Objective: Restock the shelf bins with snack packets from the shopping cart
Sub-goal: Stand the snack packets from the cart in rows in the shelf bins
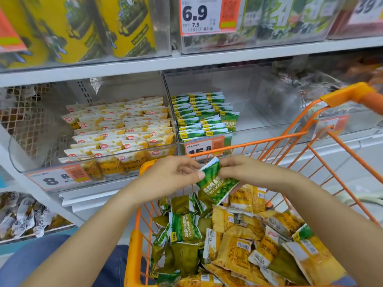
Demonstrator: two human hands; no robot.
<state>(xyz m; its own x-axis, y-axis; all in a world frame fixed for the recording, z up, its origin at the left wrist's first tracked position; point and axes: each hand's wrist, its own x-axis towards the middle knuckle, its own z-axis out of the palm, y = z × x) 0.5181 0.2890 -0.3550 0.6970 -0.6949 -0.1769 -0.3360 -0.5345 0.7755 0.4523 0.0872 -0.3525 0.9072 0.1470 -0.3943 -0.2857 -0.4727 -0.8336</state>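
Item: green packet [215, 183], garlic peas, held just above the cart [339, 162] at the cart's 12 o'clock edge.

Grip: left hand [172, 177] pinches the packet's top-left edge between thumb and fingers; right hand [244, 170] pinches the top-right corner. Both grasp the same packet, which hangs tilted below them.

Stock in cart: a loose heap of packets, green [184, 228] mostly toward 9 o'clock, yellow [234, 251] mostly toward 3 o'clock, mixed where they meet.

Shelf: yellow bin [24, 162] at 10 o'clock from the hands, rows nearly to the front wall. Green bin [269, 133] at 12 o'clock, filled only on its left side; the right side shows bare floor. Price tags on both fronts.

Status, by judgement: one packet in hand, not yet binned; much left in the cart.

Risks, by judgement:
- Edge-only pinches could slip on glossy film; the packet would drop back into the heap or fall between cart and shelf.
- The bins stand side by side; a careless reach lands green among yellow.
- Pushing in beside the standing green rows may topple them toward the bare side.
- Cart rim sits close under the bin front and may catch a wrist.
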